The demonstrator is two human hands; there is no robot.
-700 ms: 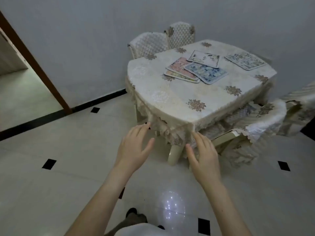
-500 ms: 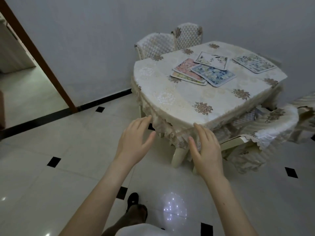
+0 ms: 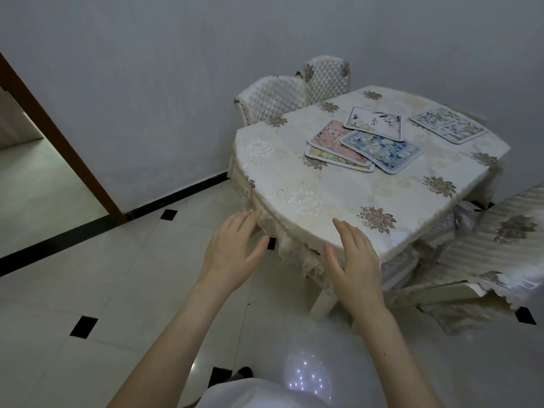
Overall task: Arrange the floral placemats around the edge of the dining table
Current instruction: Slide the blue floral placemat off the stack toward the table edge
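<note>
The dining table (image 3: 329, 198) wears a cream embroidered cloth. Near its middle lies an overlapping heap of floral placemats: a blue one (image 3: 382, 150) on top, a pink one (image 3: 329, 136) under it, a yellow one (image 3: 332, 159) at the bottom, and a white one with green leaves (image 3: 375, 122) behind. Another blue-green placemat (image 3: 449, 125) lies alone at the far right edge. My left hand (image 3: 232, 254) hovers open just off the near table edge. My right hand (image 3: 357, 263) is open too, over the near rim. Neither hand touches a mat.
Two quilted chairs (image 3: 279, 98) stand at the far left side against the grey wall. A cloth-draped chair (image 3: 485, 251) is pushed in at the right. A doorway with a brown frame (image 3: 59, 136) opens at the left. The floor is glossy white tile.
I have come closer to the table; it looms larger and both open hands now reach its near edge.
</note>
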